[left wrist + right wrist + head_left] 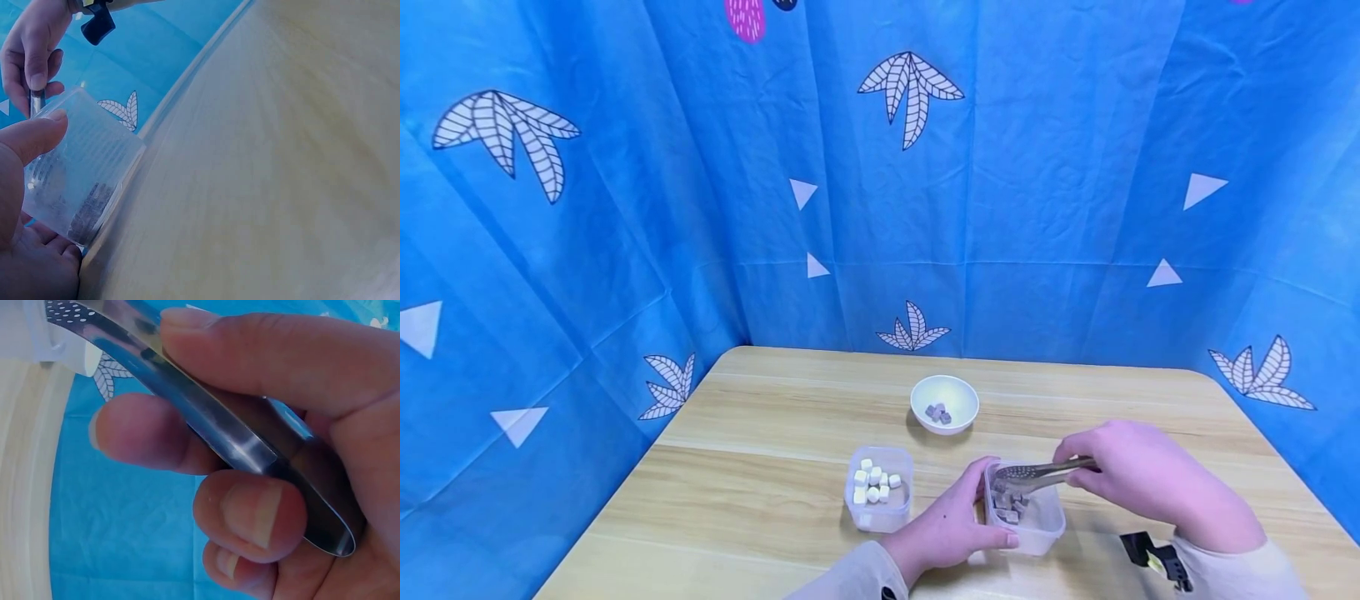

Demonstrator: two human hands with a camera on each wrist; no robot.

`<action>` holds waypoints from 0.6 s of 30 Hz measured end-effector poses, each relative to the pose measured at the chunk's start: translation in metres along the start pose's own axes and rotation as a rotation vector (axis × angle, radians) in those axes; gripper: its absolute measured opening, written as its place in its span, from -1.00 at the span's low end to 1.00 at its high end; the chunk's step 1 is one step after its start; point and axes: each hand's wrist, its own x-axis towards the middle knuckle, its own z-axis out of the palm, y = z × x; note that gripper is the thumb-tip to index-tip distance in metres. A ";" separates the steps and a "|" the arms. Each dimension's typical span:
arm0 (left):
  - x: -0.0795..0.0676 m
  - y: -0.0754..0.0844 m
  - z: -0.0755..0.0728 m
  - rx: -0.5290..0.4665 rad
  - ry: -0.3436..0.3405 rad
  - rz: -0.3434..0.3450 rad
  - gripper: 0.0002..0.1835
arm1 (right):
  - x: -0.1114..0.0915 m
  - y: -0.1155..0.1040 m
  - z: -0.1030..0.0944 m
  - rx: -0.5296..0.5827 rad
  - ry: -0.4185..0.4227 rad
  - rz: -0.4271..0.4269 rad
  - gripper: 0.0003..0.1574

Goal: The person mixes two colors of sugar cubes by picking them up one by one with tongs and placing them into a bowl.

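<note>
My right hand [1138,471] grips metal tongs [219,428], whose perforated tips reach down into a clear plastic container [1037,537]. Inside that container lie several greyish-purple cubes [1009,507], partly covered by the tongs in the head view. My left hand [943,525] holds the same container by its left side, thumb along the near wall and fingers round the far side. In the left wrist view the container [87,144] shows from the side, with dark cubes [92,209] at its bottom.
Left of my left hand stands another clear container [880,521] with several white cubes [874,477]. Farther back is a white bowl [962,408] holding a few greyish-purple cubes [938,412]. All stand on a wooden table [760,467], with a blue patterned curtain [1037,208] behind it.
</note>
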 end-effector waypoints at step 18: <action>-0.001 0.001 0.000 0.023 0.024 -0.027 0.05 | -0.016 0.000 -0.024 0.001 0.080 -0.058 -0.79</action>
